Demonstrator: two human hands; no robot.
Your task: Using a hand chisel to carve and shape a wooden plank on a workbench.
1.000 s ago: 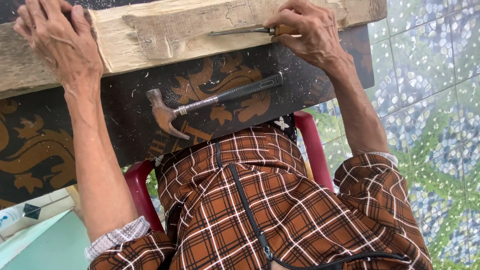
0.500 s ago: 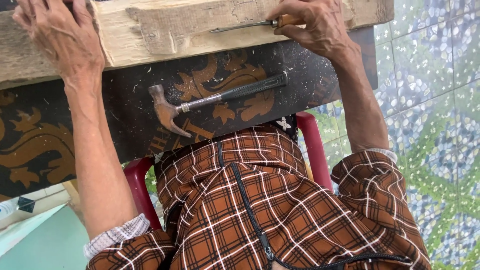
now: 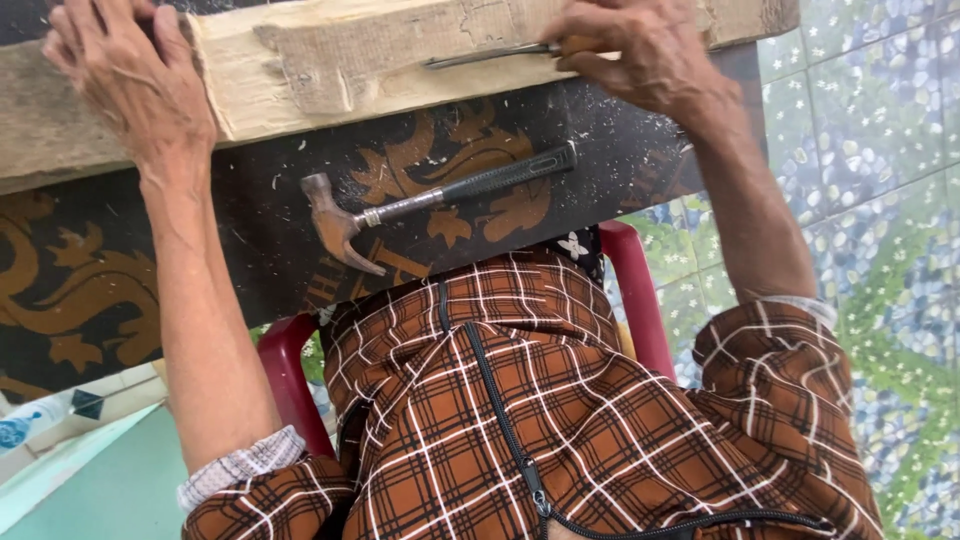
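I am bracing the wooden beam (image 3: 340, 70) across the top of the frame, my left hand (image 3: 125, 85) lying flat and spread on its upper-left end. My right hand (image 3: 645, 50), upper right, is closed around the handle of a chisel (image 3: 490, 55), whose metal blade is lying along the beam's face, pointing toward the frame's left. I judge I am paring the notch here. The claw hammer (image 3: 430, 200) is resting untouched at centre on the dark patterned table (image 3: 90, 290); a cleaner cut is calling for steady pressure along the grain.
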